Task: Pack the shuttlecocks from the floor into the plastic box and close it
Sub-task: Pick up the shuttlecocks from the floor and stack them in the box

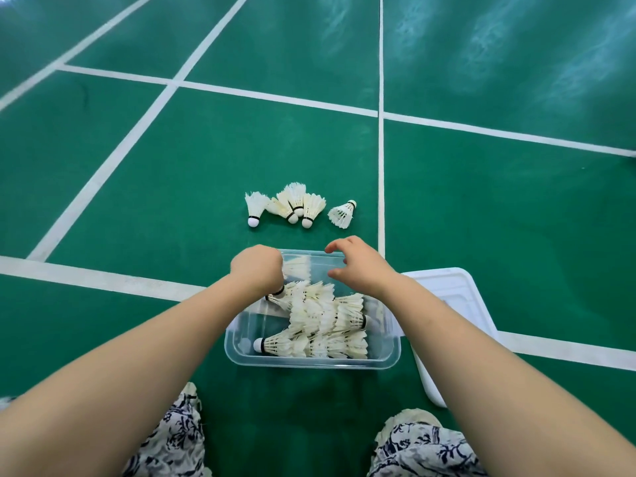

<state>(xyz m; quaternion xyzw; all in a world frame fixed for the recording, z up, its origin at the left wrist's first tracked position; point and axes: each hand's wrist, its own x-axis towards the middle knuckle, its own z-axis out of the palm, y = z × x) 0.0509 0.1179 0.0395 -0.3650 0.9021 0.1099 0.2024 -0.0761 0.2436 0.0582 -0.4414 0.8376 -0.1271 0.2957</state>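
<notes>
Five shuttlecocks (296, 206) lie on the green floor (172, 187) just beyond the clear plastic box (311, 359), already well filled; they look feather-light with crushable skirts, so the firm cork tip seems the best hold. The left hand (257, 268) is curled over shuttlecocks at the box's far corner, what it pinches hidden, the right hand (358, 266) hovers loosely spread and empty, and the white lid (457, 297) lies at the box's right.

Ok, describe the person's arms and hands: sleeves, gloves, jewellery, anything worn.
Both forearms are bare to the frame edge, with no sleeve visible. The left hand and right hand wear no gloves, and no watch, ring or bracelet shows. The only clothing in view is white fabric with a dark print over the knees.
</notes>
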